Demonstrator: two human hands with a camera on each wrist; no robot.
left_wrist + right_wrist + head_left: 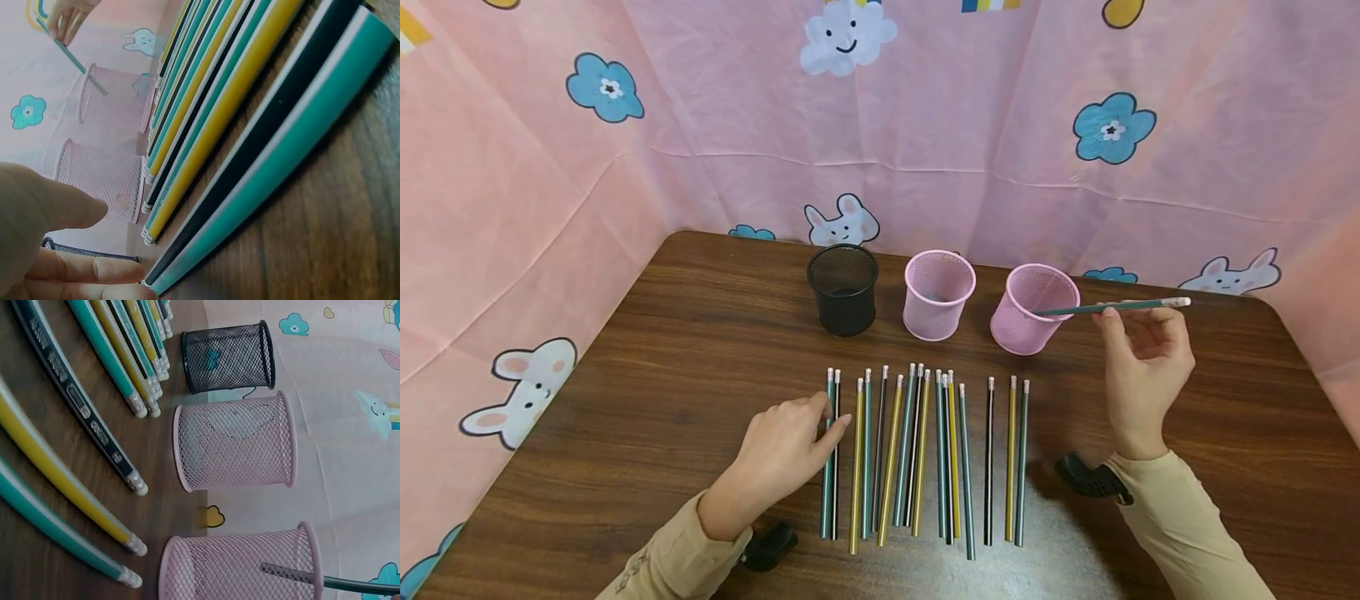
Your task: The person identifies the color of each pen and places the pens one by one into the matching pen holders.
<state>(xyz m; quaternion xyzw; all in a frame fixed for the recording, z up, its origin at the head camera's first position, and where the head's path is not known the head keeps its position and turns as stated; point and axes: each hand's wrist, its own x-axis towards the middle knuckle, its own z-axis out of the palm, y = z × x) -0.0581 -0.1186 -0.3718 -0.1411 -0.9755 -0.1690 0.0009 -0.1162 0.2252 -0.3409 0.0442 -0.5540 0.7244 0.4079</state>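
Note:
My right hand (1150, 375) pinches a green pencil (1138, 305) near its eraser end. The pencil slants almost flat, its other end inside the right pink mesh cup (1026, 329), as seen through the mesh in the right wrist view. Over the row's left end, my left hand (778, 454) has thumb and fingers apart. Its fingertips are right at the eraser ends of the leftmost green pencil (294, 150) and the black pencil (250, 147) beside it. Several green, black and yellow pencils lie roughly side by side, erasers toward the cups.
A second pink mesh cup (934, 315) stands in the middle, with a black mesh cup (846, 312) to its left. All three cups line the back of the brown wooden table (700, 317). Pink printed cloth (737, 100) hangs behind and at the sides.

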